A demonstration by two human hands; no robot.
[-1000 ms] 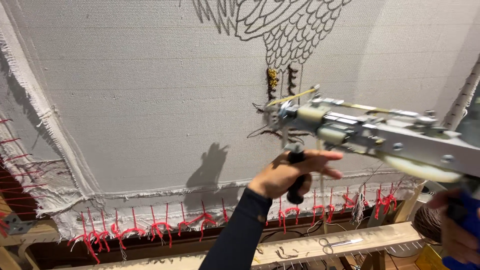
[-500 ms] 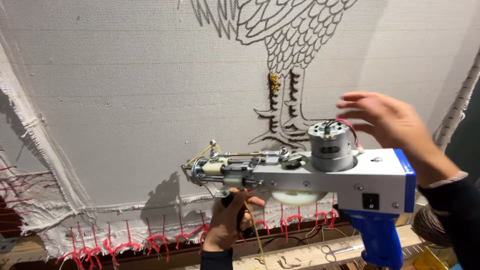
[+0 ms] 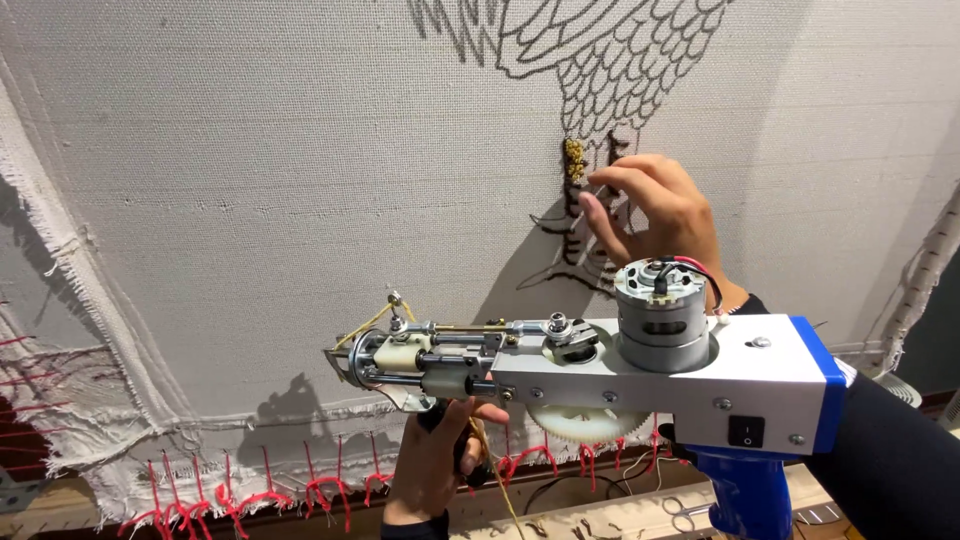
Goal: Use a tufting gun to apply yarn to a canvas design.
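Tufting gun held up before stretched cloth, bird outline drawn on it.

Left hand (image 3: pixel 435 460) clenched round the black front grip under the tufting gun (image 3: pixel 640 375), which lies level across the lower view, blue handle at right. Right hand (image 3: pixel 655 215) released, fingers spread, fingertips near the small yellow tufted patch (image 3: pixel 574 160) on the cloth (image 3: pixel 250 150). Yellow yarn (image 3: pixel 372 322) runs to the gun's front end.

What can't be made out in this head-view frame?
- Tufting gun: its blue handle is cut off by the bottom edge.
- Left hand: its fingers wrap a black front grip, mostly hidden by the gun body and the hand itself.
- Right hand: whether its fingers touch the cloth by the yellow tuft is unclear.
- Bird drawing: cut off by the top edge.
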